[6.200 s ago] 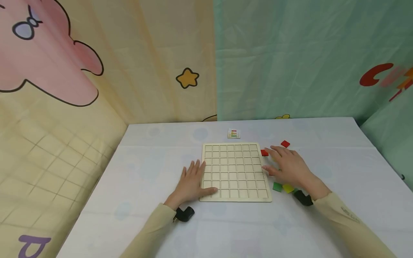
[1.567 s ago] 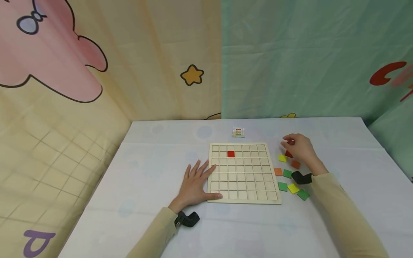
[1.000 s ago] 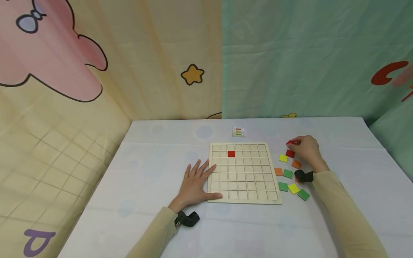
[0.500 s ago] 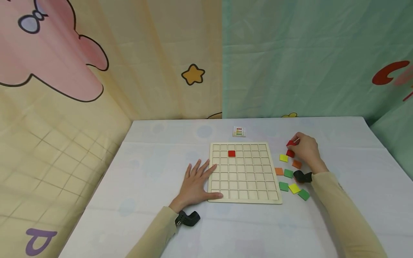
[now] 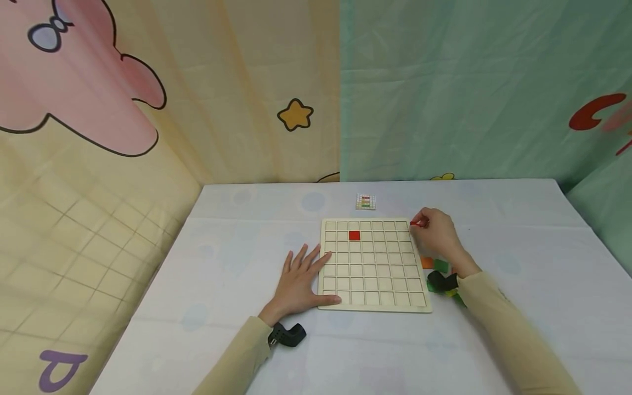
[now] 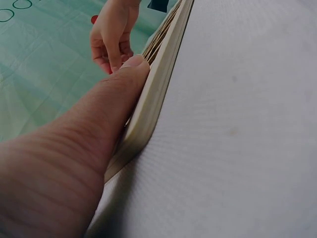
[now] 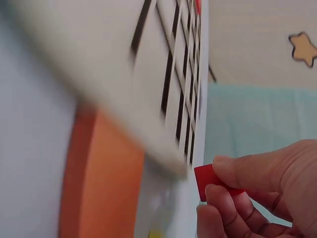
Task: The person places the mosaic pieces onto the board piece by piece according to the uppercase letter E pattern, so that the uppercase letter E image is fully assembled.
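Observation:
A pale wooden grid board point(image 5: 373, 269) lies on the table, with one red square tile point(image 5: 354, 235) set in a cell of its upper left part. My left hand point(image 5: 298, 285) rests spread on the board's left edge, thumb point(image 6: 116, 91) along the near corner. Between thumb and fingertips my right hand point(image 5: 436, 233) pinches another red tile point(image 7: 205, 182), by the board's upper right corner. An orange tile point(image 5: 427, 263) and a green tile point(image 5: 441, 266) lie right of the board. Other tiles there are partly or wholly hidden under the right hand and wrist.
A small card with a coloured grid pattern point(image 5: 366, 202) lies beyond the board's far edge. Each wrist carries a black camera mount point(image 5: 288, 334). Behind the white table point(image 5: 237, 236) hang printed curtains point(image 5: 424, 99).
My right hand has picked up the red tile from the right-hand group and moved it left to the board's corner. Earlier, another red tile came onto the board. The left hand stays put lately.

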The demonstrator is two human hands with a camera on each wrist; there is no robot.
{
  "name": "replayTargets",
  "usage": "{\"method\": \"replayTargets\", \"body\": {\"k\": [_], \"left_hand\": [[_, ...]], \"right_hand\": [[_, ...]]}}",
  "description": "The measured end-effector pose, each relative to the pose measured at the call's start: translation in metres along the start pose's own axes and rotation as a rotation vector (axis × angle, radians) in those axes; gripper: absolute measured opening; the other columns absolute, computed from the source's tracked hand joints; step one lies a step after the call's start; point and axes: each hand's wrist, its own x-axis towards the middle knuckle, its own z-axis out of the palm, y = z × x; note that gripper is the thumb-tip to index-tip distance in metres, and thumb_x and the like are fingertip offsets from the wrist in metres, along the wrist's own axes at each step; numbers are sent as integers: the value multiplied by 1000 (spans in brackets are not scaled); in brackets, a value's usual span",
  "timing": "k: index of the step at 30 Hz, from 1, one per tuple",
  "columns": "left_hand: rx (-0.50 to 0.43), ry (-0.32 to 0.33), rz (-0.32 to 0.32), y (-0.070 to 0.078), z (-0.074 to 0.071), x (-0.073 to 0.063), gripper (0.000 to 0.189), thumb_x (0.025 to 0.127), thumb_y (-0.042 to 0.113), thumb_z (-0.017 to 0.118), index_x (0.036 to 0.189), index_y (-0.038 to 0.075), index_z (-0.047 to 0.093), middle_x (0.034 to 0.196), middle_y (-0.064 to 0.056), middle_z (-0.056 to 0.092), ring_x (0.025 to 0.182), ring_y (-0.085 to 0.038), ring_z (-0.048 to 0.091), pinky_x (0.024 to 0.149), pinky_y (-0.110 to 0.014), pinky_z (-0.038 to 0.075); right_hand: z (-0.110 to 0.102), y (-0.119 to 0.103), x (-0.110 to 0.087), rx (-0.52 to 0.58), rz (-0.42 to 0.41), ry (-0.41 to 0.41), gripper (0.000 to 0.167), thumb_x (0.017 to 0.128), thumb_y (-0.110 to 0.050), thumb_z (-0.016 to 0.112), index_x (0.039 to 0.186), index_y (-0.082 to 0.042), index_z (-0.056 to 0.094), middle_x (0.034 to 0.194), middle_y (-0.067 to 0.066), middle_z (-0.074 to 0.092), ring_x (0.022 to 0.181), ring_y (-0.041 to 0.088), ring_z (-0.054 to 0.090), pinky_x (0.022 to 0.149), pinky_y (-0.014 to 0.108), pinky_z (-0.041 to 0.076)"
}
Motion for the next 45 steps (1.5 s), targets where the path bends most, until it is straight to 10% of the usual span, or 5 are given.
{"method": "replayTargets", "body": {"k": [10, 45], "left_hand": [[-2, -3, -4, 1, 0, 0, 100, 71, 76, 59, 151, 25, 27, 157, -1, 15, 143, -29, 2, 111, -52, -2], [10, -15, -12, -1, 1, 0, 100, 72, 77, 57, 151, 26, 26, 157, -1, 14, 143, -28, 1, 111, -51, -2]], "right_hand": [[36, -36, 7, 116, -20, -169, 7, 87, -6, 68, 93, -3, 69, 89, 8, 62, 78, 24, 54, 70, 36, 47], [57, -50, 13, 0, -115, -200, 12, 89, -3, 63, 93, -5, 73, 90, 7, 62, 79, 23, 56, 70, 39, 48]]}}
